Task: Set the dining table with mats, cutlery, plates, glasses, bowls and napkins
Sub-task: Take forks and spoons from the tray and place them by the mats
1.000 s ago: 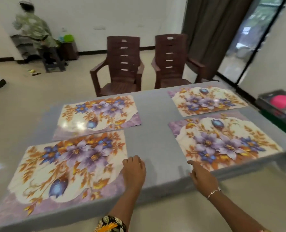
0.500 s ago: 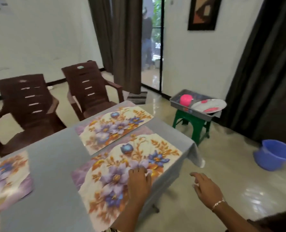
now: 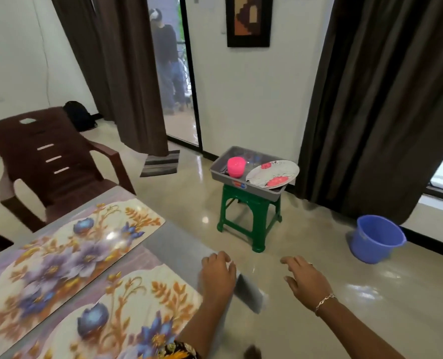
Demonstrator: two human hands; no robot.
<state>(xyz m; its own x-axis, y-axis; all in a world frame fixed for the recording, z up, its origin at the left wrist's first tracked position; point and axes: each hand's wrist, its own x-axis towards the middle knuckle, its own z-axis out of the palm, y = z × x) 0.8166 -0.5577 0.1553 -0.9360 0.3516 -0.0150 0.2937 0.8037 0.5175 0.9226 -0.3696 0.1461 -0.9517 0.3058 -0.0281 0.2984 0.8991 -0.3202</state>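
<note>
Mats done at this end: two floral placemats, near [image 3: 106,314] and far [image 3: 78,244], flat and side by side on the grey-clothed table [image 3: 173,242]. Next up, most likely: fetch tableware. Well apart from the table, on a grey tray [image 3: 223,174] atop a green stool [image 3: 251,211] by the wall: floral plate [image 3: 272,173] propped on the tray's right rim, pink cup [image 3: 236,166] just beside it. Possibly clear glassware behind the cup; too blurry to call.

To do it well: step round the table corner, keeping clear of the blue bucket [image 3: 375,238] on the floor to the right. Take the plate at opposite rims with both hands and lift straight up before pulling away; propped like that, likely to slide. Avoid clipping the cup. No dragging the tray: light-looking stool, tip risk.

Hands: left hand [image 3: 219,270] resting on the table corner, palm down, fingers relaxed over the edge, gripping nothing. Right hand [image 3: 307,279] out over the floor, palm down, fingers loosely spread, empty, pointed toward the stool.
</note>
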